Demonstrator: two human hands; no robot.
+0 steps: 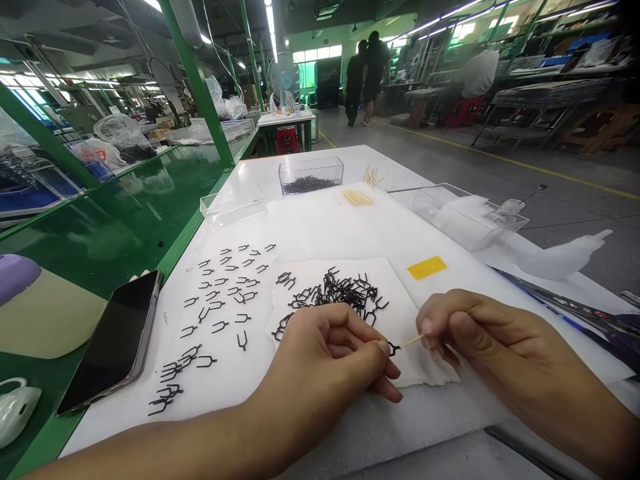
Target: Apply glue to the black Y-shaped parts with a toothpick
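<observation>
Black forked piece (pixel 393 349) is pinched in left hand (pixel 345 353); right hand (pixel 465 327) holds wooden toothpick (pixel 413 340), its tip at this piece, above white worktop (pixel 320 233).

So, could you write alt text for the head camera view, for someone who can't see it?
A left hand pinches a small black forked piece while the right hand points a thin pale stick at it. A heap of similar pieces sits on a white sheet, more pieces scattered leftward.
</observation>
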